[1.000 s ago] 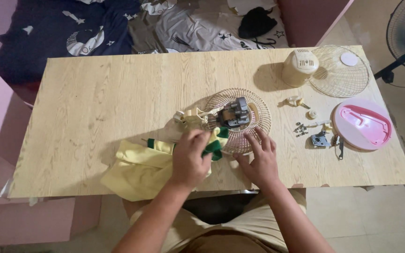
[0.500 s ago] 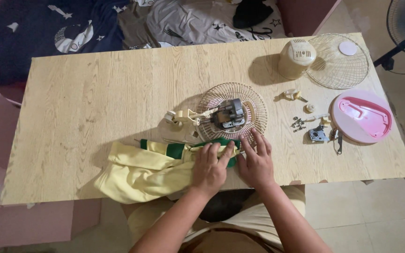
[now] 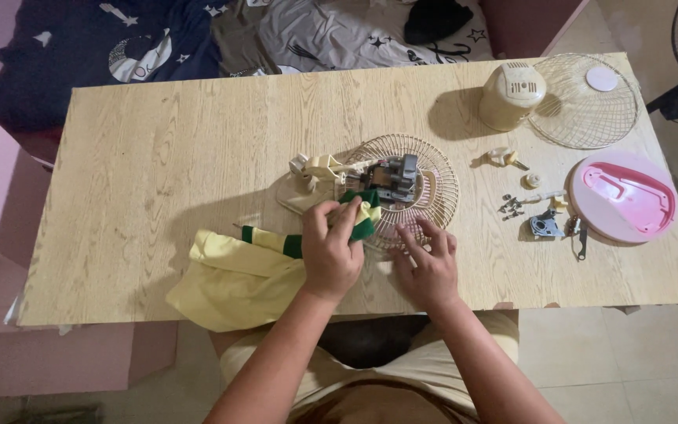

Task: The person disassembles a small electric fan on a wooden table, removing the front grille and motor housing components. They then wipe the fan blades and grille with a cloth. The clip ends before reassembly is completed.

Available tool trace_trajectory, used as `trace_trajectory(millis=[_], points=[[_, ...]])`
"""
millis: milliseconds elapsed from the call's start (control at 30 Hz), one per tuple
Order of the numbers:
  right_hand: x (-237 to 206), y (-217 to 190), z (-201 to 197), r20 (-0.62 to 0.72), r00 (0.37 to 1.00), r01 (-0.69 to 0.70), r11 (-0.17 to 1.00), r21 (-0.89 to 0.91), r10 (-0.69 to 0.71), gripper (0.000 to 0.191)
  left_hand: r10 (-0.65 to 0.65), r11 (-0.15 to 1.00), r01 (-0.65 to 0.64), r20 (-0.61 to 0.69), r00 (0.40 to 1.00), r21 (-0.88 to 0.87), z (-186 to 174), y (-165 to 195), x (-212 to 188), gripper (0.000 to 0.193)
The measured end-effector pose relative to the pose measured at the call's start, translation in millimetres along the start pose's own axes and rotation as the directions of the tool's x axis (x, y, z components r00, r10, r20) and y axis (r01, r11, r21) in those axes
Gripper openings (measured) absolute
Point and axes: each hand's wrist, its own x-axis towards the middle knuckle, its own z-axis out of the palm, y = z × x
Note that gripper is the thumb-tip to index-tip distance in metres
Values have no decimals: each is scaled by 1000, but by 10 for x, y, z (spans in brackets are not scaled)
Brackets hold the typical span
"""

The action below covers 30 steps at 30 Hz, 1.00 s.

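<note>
1. The small fan lies in pieces: rear wire grille [image 3: 425, 169] with its motor [image 3: 392, 177] at frame centre, front grille [image 3: 590, 102], motor cover [image 3: 512, 96], pink base [image 3: 625, 196] and screws [image 3: 512, 206] at right (nothing looks reassembled).
2. The left hand [image 3: 329, 255] pinches a yellow-and-green cloth [image 3: 237, 275], its bunched tip pressed against the motor's lower left.
3. The right hand [image 3: 429, 267] rests flat, fingers [image 3: 416, 239] spread on the grille's lower rim, grasping nothing.

Left hand [image 3: 329, 255] presses yellow-green cloth [image 3: 253, 271] against wire fan guard [image 3: 425, 184].
</note>
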Motion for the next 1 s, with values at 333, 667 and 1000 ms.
trace_trajectory(millis=[333, 667, 1000], points=[[48, 184, -153, -41, 995, 89, 992, -84, -93, 59, 108, 978, -139, 192, 976, 157, 267, 0, -121, 41], [29, 233, -106, 22, 995, 95, 993, -66, -94, 55, 123, 972, -164, 230, 965, 166, 158, -86, -433, 35], [53, 13, -44, -73, 995, 57, 997, -56, -61, 48, -73, 997, 70, 171, 983, 22, -43, -54, -264, 41]])
